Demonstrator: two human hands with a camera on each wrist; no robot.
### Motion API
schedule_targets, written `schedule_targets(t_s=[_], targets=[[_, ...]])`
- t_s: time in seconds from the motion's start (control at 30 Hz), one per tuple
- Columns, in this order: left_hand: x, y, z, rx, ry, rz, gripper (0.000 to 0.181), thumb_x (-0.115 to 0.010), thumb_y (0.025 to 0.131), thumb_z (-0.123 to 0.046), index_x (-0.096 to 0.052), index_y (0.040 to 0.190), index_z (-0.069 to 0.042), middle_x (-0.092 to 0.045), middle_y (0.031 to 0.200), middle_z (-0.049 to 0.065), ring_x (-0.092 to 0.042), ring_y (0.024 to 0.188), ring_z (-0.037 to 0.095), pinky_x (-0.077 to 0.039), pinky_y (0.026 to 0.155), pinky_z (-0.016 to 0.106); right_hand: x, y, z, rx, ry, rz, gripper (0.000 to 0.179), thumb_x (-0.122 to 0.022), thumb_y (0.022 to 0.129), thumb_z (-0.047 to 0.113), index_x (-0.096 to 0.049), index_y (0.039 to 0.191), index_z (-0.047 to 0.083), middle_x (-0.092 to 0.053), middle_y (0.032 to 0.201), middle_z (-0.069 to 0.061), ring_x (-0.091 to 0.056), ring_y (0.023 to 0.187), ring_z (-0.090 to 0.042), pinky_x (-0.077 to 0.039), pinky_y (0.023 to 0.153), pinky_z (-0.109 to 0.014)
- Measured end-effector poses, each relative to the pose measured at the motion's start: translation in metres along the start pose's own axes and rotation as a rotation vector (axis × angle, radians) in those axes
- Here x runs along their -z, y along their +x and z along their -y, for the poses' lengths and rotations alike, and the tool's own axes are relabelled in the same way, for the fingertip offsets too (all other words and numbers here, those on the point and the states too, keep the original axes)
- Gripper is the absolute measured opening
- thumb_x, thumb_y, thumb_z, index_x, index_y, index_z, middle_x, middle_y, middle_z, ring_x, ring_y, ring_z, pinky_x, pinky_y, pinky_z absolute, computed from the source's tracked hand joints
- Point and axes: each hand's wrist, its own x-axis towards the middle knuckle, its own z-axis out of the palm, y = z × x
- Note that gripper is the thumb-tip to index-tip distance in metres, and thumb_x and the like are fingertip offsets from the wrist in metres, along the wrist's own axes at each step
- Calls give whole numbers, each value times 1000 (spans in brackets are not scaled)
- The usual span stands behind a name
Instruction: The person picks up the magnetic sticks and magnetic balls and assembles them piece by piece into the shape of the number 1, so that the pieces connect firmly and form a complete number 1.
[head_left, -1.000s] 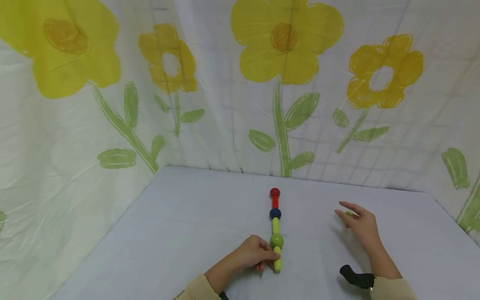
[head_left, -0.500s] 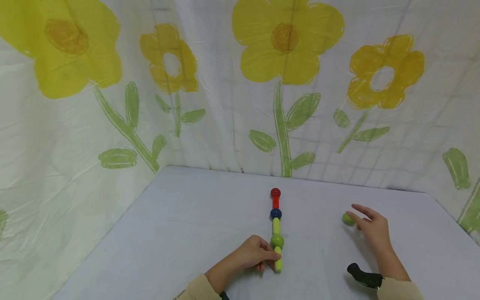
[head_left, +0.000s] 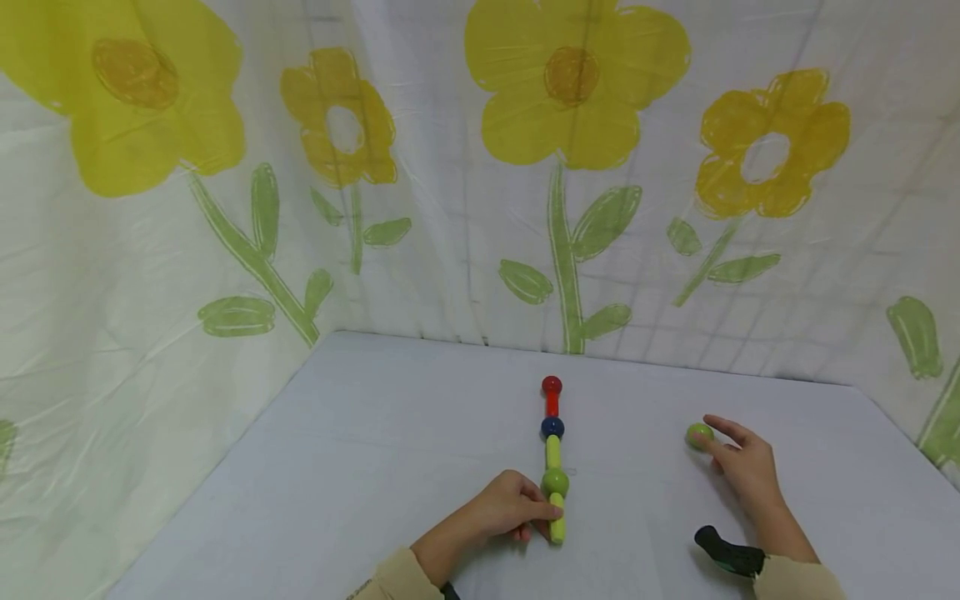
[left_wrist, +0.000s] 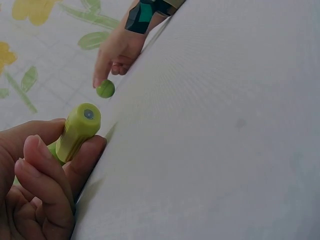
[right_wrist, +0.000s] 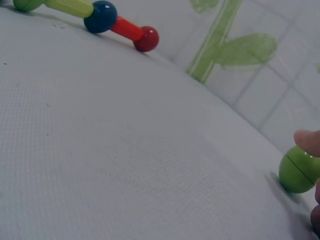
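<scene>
A line of magnetic building sticks and balls lies on the table: a red ball (head_left: 552, 385), a red stick (head_left: 552, 406), a blue ball (head_left: 552, 427), a yellow-green stick (head_left: 553, 452), a green ball (head_left: 555, 481) and a nearer yellow-green stick (head_left: 557, 530). My left hand (head_left: 506, 507) pinches this nearer stick between thumb and fingers. Its free end, with a round metal spot, faces the left wrist camera. To the right, my right hand (head_left: 750, 467) has its thumb and fingers around a loose green ball (right_wrist: 296, 172), which sits low against the tabletop.
The white tabletop (head_left: 360, 433) ends at a hanging curtain (head_left: 435, 275) printed with yellow flowers. A black band (head_left: 727, 554) is on the right wrist, below the hand. Bare tabletop separates the stick line from the loose ball.
My right hand moved right, then its thumb and fingers came around the loose green ball, now more visible. My left hand keeps its pinch on the nearer stick, and the line stays put.
</scene>
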Motion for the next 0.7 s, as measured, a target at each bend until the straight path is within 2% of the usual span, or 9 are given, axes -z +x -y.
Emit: schedule_targets(t_s=[0.2, 0.33, 0.43, 0.53, 0.7], targets=[[0, 0, 0, -2, -3, 0, 16, -72, 80, -23, -69, 75, -8, -65, 61, 1, -40, 39, 5, -30, 39, 14, 0, -1, -2, -2, -22, 5, 67, -69, 82, 39, -46, 135, 6, -51, 69, 17, -48, 57, -3, -38, 53, -24], [-1, 1, 1, -6, -8, 2, 16, -72, 81, -23, -69, 75, -8, -65, 61, 1, -41, 39, 5, -30, 39, 14, -1, -2, -3, 7, -37, 3, 68, -70, 81, 40, -46, 135, 6, -49, 88, 20, -49, 59, -2, -41, 55, -23], [-1, 1, 2, -9, -7, 0, 16, -72, 81, -23, -69, 75, -8, -65, 61, 1, -41, 39, 5, -31, 39, 14, -1, -1, -5, 10, -39, 2, 68, -70, 81, 40, -46, 135, 6, -47, 94, 20, -49, 61, -3, -42, 56, -22], [-1, 1, 1, -11, -5, 1, 16, -72, 81, -23, -69, 76, -8, -65, 61, 1, -41, 39, 5, -31, 39, 14, -2, 0, -6, 11, -32, 1, 67, -70, 81, 38, -46, 135, 6, -50, 86, 22, -48, 60, -3, -42, 56, -22], [-1, 1, 2, -16, 0, 4, 16, -72, 81, -23, -70, 76, -8, -65, 61, 1, -41, 39, 5, -31, 39, 14, -2, 1, -7, 15, -40, 11, 64, -69, 83, 34, -45, 135, 4, -50, 64, 17, -47, 57, -3, -41, 54, -23]])
